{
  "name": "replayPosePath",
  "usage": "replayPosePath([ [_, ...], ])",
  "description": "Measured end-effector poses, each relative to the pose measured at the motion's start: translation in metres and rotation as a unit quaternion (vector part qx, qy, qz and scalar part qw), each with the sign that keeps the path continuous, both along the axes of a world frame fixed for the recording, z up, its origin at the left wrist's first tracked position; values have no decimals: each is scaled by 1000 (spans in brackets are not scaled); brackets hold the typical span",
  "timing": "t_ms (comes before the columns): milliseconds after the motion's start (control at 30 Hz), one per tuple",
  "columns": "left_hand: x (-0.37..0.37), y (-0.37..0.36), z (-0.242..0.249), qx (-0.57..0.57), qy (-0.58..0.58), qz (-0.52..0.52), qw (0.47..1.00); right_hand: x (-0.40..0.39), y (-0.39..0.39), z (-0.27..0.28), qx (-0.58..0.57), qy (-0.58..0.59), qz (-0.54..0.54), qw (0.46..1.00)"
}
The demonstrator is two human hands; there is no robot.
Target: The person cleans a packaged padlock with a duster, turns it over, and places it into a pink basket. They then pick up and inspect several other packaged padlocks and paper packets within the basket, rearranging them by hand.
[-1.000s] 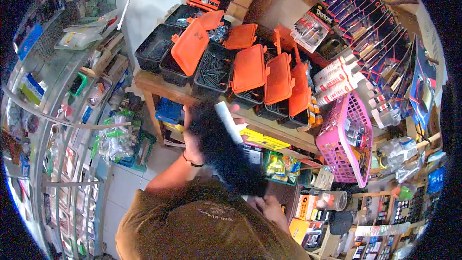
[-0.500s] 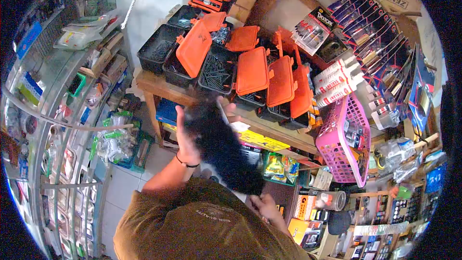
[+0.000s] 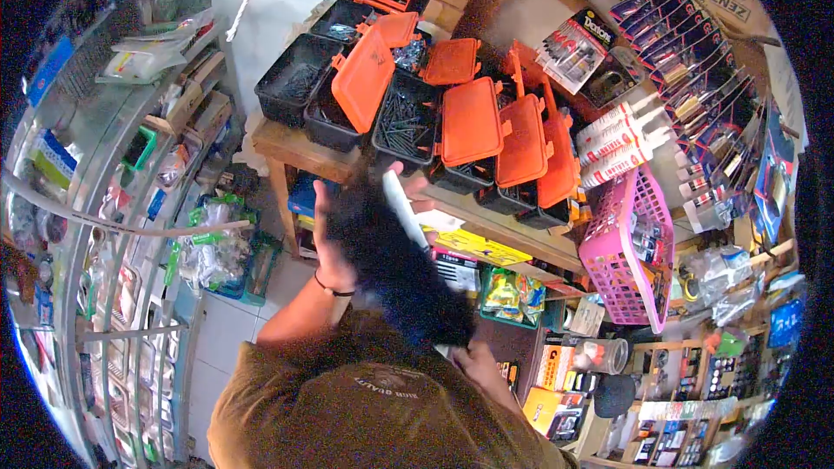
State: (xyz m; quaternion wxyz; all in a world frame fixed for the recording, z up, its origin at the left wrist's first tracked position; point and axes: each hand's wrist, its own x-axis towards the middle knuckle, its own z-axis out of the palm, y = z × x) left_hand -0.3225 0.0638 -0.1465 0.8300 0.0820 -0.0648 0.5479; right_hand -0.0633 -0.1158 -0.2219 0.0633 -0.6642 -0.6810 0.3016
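Note:
A long, dark, fuzzy-looking object (image 3: 404, 265) with a pale strip along its right edge slants down across the middle, in front of the bench. My left hand (image 3: 334, 247), a dark band at its wrist, supports its upper part from behind. The thumb shows on the left side and fingertips on the right, while the dark object hides the palm. At its lower end, my right hand (image 3: 478, 363) grips with curled fingers, near my brown shirt (image 3: 373, 412). I cannot tell what kind of thing the dark object is.
Black boxes of nails and screws (image 3: 404, 117) with orange lids (image 3: 472, 122) line the wooden bench (image 3: 308, 155). White tubes (image 3: 612, 143) and a pink basket (image 3: 630, 252) stand right of them. A glass display case (image 3: 130, 234) runs along the left.
The pale strip on the dark object's right edge shows more, as the object has turned slightly. Both hands keep their places on it. The surroundings have shifted a little to the right in view.

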Motion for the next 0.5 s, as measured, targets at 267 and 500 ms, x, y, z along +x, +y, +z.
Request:
replayPosePath([
  [267,-9,0,7,40,-3,22,999,-14,24,23,-67,48,-59,995],
  [500,-8,9,-10,141,-100,2,985,-5,26,8,69,36,-71,994],
])
